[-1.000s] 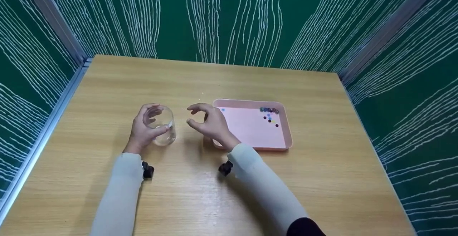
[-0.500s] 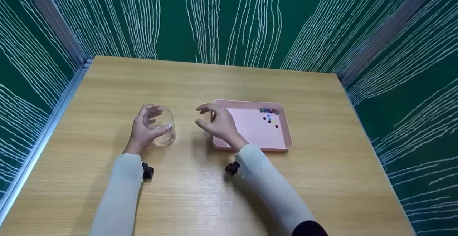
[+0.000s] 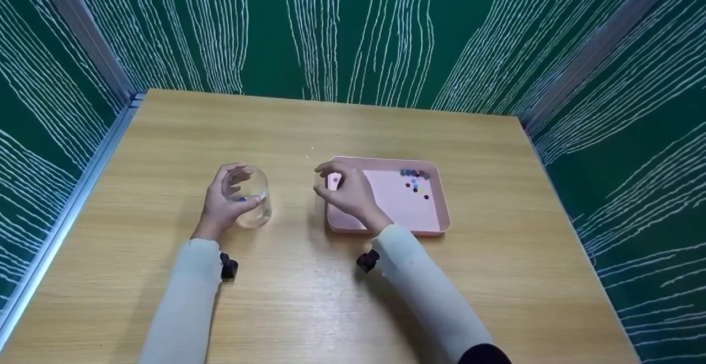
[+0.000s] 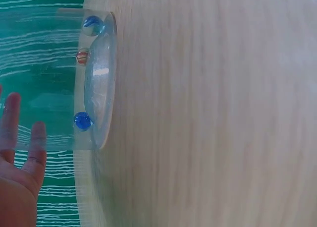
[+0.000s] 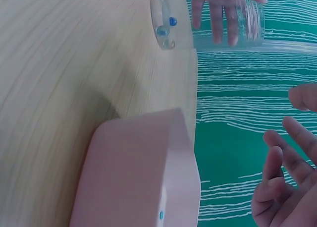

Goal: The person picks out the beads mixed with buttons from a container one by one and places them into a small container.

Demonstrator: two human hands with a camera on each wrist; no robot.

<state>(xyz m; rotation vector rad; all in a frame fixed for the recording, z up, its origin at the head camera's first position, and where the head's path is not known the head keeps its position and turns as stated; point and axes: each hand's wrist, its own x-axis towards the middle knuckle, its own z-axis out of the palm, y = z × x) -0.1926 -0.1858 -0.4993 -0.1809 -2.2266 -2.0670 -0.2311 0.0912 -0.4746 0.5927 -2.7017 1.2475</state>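
My left hand point(image 3: 223, 201) grips a clear glass cup point(image 3: 258, 212), fingers round its far side and thumb on the near side. The cup stands upright on the table. At its bottom in the left wrist view lie a deep blue marble point(image 4: 82, 121), a reddish striped marble point(image 4: 82, 56) and a blue-and-clear marble point(image 4: 92, 25). My right hand point(image 3: 356, 193) hovers over the left end of the pink tray point(image 3: 386, 229). Its fingers are loosely bent, thumb and forefinger apart, nothing between them. A row of marbles point(image 3: 415, 174) lies in the tray's far right corner.
Several small coloured dots point(image 3: 415, 189) are scattered on the tray floor below the marbles. The wooden table point(image 3: 309, 298) has tiny pale specks behind the tray's left corner. Green walls point(image 3: 270, 33) with white wavy lines stand at the back and both sides.
My right hand has moved rightwards, from the gap beside the cup to over the tray's left end. The left hand and cup stay put; a blue marble now shows beside the left thumb.
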